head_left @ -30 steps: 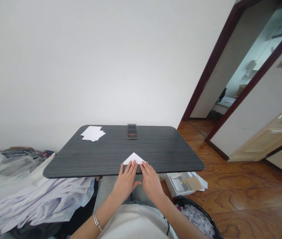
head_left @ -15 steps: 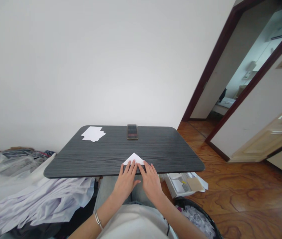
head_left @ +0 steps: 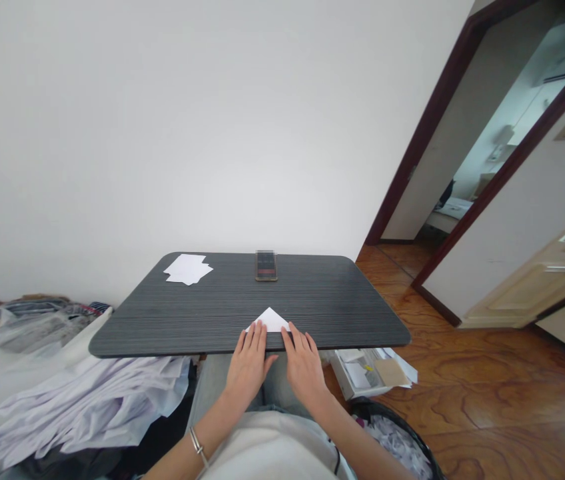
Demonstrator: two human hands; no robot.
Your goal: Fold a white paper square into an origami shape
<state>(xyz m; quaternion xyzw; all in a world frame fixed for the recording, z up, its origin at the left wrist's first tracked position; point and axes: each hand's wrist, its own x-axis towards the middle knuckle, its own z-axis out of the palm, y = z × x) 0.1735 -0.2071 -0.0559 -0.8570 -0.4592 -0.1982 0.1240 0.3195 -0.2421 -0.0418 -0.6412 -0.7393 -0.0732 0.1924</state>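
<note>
A white sheet of paper folded into a triangle [head_left: 271, 318] lies near the front edge of the dark table [head_left: 242, 300], its point facing the wall. My left hand [head_left: 248, 363] rests flat with its fingertips on the left part of the paper's near edge. On the right end of that edge lie the fingertips of my right hand [head_left: 304, 365], fingers stretched out. Between the two hands the middle of the folded edge shows. Both hands are open, pressing on the paper without gripping it.
Several white paper sheets [head_left: 187, 269] lie at the table's back left. A phone [head_left: 266, 265] stands at the back middle. Below on the right are a box of papers [head_left: 362, 373] and a black-lined bin [head_left: 397, 440]. Bagged clothing [head_left: 87, 407] is heaped at left.
My hands have slid apart along the paper's near edge, the left one leftward and the right one slightly right. More of the folded edge shows between them.
</note>
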